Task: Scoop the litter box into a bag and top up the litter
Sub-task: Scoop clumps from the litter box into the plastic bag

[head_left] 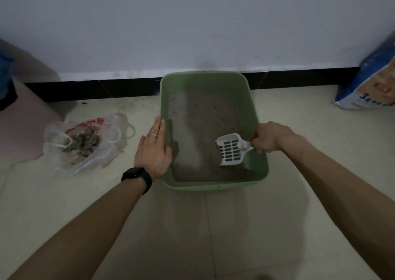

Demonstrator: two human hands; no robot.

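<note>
R grip clamps scoop | L grip flat, steadying litter box rim | risk: scoop tips, spills short of bag

Left grip flat, right grip clenched.

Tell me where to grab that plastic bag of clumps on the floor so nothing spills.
Probably by its two loop handles, gathered together from above. The plastic bag lies slumped on the floor with its mouth open upward and the clumps piled inside, so lifting the handles should close the mouth over them.
</note>
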